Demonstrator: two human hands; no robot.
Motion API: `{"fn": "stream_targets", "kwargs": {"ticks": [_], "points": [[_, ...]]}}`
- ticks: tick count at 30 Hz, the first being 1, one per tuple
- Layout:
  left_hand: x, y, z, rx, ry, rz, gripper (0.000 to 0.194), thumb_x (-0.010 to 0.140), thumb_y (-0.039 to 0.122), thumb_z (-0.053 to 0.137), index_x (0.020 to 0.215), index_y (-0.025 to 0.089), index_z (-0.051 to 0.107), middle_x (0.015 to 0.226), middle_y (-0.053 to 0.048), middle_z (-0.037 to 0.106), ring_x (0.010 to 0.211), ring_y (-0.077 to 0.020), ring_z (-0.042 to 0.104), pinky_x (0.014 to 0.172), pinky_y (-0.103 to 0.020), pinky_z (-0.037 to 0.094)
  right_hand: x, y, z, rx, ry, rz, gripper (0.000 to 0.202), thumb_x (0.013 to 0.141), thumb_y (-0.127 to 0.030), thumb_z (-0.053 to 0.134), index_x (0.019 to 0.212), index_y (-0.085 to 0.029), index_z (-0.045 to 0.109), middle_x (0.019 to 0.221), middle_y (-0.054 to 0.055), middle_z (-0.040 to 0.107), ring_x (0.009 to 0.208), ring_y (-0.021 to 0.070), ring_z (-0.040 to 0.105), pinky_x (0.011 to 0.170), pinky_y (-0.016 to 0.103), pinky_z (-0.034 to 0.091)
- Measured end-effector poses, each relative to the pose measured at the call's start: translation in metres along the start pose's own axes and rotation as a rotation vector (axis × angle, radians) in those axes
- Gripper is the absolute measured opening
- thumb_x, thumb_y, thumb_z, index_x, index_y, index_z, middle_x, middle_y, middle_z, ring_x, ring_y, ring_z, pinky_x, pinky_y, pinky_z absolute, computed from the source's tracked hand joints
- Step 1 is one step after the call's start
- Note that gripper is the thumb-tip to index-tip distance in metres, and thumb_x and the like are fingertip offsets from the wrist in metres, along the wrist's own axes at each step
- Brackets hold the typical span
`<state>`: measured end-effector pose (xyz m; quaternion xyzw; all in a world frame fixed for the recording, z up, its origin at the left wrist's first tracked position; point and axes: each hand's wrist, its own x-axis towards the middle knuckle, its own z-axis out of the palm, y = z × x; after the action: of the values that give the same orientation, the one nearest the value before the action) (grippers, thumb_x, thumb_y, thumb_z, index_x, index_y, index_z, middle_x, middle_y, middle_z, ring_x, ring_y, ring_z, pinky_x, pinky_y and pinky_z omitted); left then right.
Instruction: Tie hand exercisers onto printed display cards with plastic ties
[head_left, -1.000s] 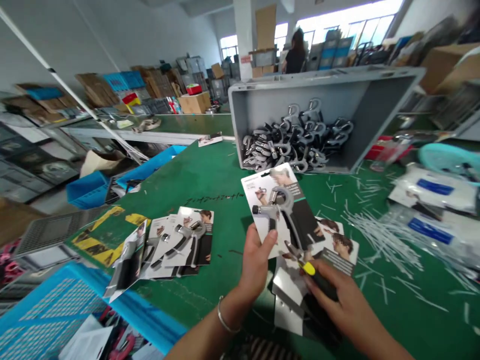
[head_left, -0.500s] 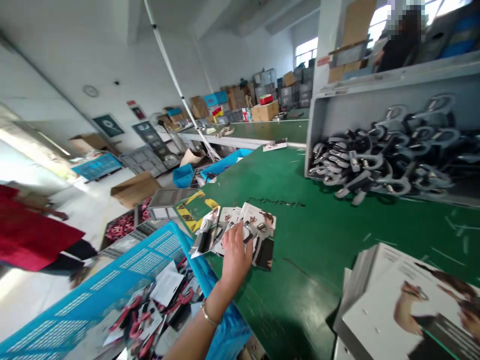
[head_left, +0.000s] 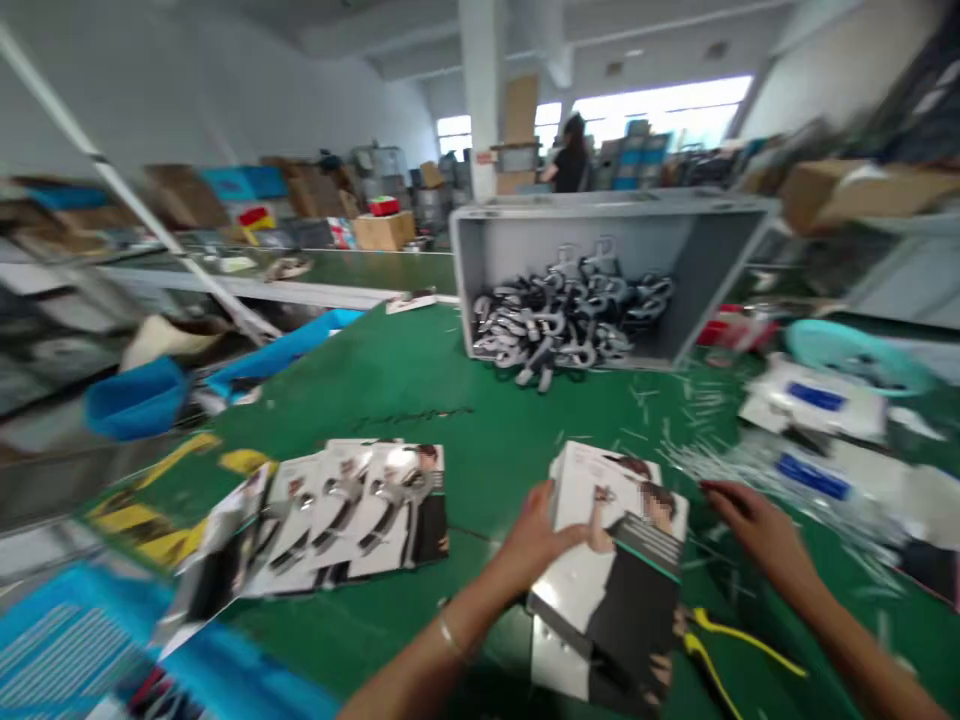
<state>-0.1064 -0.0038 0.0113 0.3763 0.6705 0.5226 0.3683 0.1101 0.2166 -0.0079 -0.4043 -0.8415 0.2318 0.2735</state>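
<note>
My left hand (head_left: 529, 545) is at the left side of a stack of printed cards (head_left: 577, 590), its thumb over the top card and its fingers closed around the edge. Right of the stack, my right hand (head_left: 761, 530) hovers over the green table with its fingers stretched out, somewhat blurred; I see nothing held in it. Loose thin white plastic strips (head_left: 697, 455) lie just beyond its fingertips. Below it rests a tool with yellow handles (head_left: 750, 640). To the left lie several overlapping cards with curved grey-handled tools (head_left: 386, 510) on them.
A grey bin (head_left: 720, 270) on its side spills grey-handled tools (head_left: 547, 320) at the back. A blue basket (head_left: 67, 640) borders the table at lower left. White packets with blue marks (head_left: 814, 475) and a turquoise basin (head_left: 855, 350) are at right. A person (head_left: 571, 160) is far behind.
The view has swung to the right. My left hand has left the cards with tools and moved right to the card stack. My right hand has come into view.
</note>
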Motion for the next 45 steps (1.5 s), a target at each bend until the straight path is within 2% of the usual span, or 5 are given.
{"fn": "stream_targets", "kwargs": {"ticks": [4,16,36,40,45], "points": [[0.01,-0.011,-0.003,-0.265,0.019,-0.009,0.053,0.087,0.04,0.061,0.136,0.021,0.052,0.14,-0.01,0.057,0.129,-0.0302,0.051,0.112,-0.045,0.035,0.005,0.041,-0.02,-0.171,-0.027,0.103,0.025,0.095,-0.029,0.046,0.102,-0.019,0.068,0.106,0.009,0.07,0.094,0.0238,0.066,0.088,0.04,0.053],[0.01,-0.013,0.003,-0.131,0.098,-0.046,0.051,0.09,0.042,0.06,0.137,0.026,0.052,0.145,-0.007,0.053,0.136,-0.0289,0.043,0.116,-0.045,0.024,0.071,0.032,0.017,-0.373,-0.25,0.189,0.008,0.088,-0.02,0.061,0.087,-0.013,0.066,0.103,0.018,0.065,0.101,0.0292,0.063,0.077,0.032,0.046],[0.005,-0.001,-0.019,-0.263,0.174,-0.035,0.049,0.081,0.038,0.07,0.127,0.023,0.063,0.126,-0.007,0.067,0.117,-0.0309,0.059,0.101,-0.042,0.044,0.055,0.025,-0.038,0.505,-0.2,0.361,0.02,0.089,-0.038,0.059,0.091,-0.019,0.052,0.079,0.007,0.072,0.051,0.0131,0.062,0.045,0.024,0.05],[-0.004,0.0,-0.045,-0.398,0.192,-0.074,0.052,0.082,0.037,0.068,0.132,0.022,0.058,0.127,-0.007,0.066,0.107,-0.027,0.064,0.09,-0.035,0.049,0.051,-0.004,-0.056,0.677,-0.084,0.332,0.021,0.09,-0.039,0.061,0.088,-0.02,0.054,0.084,0.008,0.072,0.057,0.0123,0.063,0.054,0.025,0.052],[-0.012,-0.007,-0.058,-0.488,0.136,-0.136,0.051,0.081,0.034,0.069,0.129,0.019,0.059,0.119,-0.009,0.07,0.1,-0.0256,0.067,0.083,-0.032,0.05,0.023,-0.111,-0.027,0.838,-0.066,0.128,0.02,0.095,-0.042,0.055,0.096,-0.023,0.048,0.08,0.002,0.072,0.055,0.014,0.066,0.053,0.027,0.054]]}}
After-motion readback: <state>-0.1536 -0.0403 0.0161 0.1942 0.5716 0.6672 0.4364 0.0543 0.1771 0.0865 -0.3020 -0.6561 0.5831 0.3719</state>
